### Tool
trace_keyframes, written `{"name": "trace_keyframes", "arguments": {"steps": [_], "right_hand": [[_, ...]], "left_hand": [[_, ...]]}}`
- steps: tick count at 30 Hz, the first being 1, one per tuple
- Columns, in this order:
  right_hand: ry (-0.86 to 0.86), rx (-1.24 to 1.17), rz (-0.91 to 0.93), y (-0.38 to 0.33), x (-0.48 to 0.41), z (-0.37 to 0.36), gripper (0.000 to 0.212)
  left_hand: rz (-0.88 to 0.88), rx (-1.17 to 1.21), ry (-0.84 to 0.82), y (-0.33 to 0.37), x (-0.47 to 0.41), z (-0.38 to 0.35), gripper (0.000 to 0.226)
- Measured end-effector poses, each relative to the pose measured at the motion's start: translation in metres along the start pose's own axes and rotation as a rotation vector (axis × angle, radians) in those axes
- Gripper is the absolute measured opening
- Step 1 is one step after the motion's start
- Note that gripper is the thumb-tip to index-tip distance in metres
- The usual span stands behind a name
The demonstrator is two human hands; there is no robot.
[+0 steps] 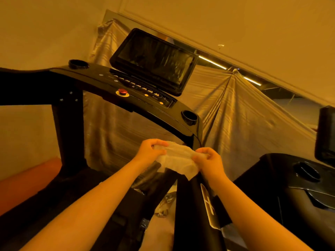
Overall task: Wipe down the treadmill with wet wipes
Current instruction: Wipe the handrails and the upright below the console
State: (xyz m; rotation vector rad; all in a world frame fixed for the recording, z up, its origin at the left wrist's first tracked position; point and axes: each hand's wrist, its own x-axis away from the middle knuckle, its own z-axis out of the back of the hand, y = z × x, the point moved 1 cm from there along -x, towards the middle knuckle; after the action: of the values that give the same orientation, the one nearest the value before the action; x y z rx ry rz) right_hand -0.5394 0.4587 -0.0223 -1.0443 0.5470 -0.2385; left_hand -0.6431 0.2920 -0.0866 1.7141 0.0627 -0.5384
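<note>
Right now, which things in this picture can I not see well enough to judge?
The console button labels: too small to read in the head view.
Ends of the wet wipe: hidden inside the left hand and right hand, head view.
The neighbouring machine's screen: cut off by the right edge, head view.
The treadmill deck: lost in dark shadow beside the forearms, head view.

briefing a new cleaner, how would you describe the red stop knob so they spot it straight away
Start at the black curved treadmill console below the tilted dark screen. On its front edge, left of the two orange buttons, sits the round red knob in a yellow ring. It is the only raised red part.
</note>
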Motion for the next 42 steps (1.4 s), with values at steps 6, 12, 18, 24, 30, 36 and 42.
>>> {"name": "trace_keyframes", "arguments": {"steps": [6,12,18,24,30,36,42], "right_hand": [[0.023,0.105,-0.03,0.013,-0.02,-0.008,0.037],[-0.016,0.09,-0.104,0.014,-0.028,-0.01,0.037],[-0.002,0.145,-0.048,0.017,-0.029,-0.007,0.023],[0.065,0.294,0.103,0.018,-0.027,-0.011,0.021],[0.094,0.312,0.131,0.02,-0.029,-0.008,0.015],[0.093,0.306,0.117,0.019,-0.027,-0.008,0.018],[0.023,0.129,-0.003,0.017,-0.025,-0.006,0.022]], "left_hand": [[0.1,0.076,-0.142,-0.044,-0.023,0.017,0.033],[0.177,0.162,-0.348,-0.079,-0.038,0.049,0.042],[0.179,0.344,-0.251,-0.099,-0.059,0.038,0.042],[-0.056,0.32,-0.107,-0.079,-0.037,-0.024,0.021],[-0.255,0.483,-0.233,-0.058,0.006,-0.099,0.025],[-0.193,0.667,-0.238,-0.062,0.008,-0.117,0.031],[-0.278,0.416,-0.129,-0.065,-0.007,-0.117,0.014]]}}
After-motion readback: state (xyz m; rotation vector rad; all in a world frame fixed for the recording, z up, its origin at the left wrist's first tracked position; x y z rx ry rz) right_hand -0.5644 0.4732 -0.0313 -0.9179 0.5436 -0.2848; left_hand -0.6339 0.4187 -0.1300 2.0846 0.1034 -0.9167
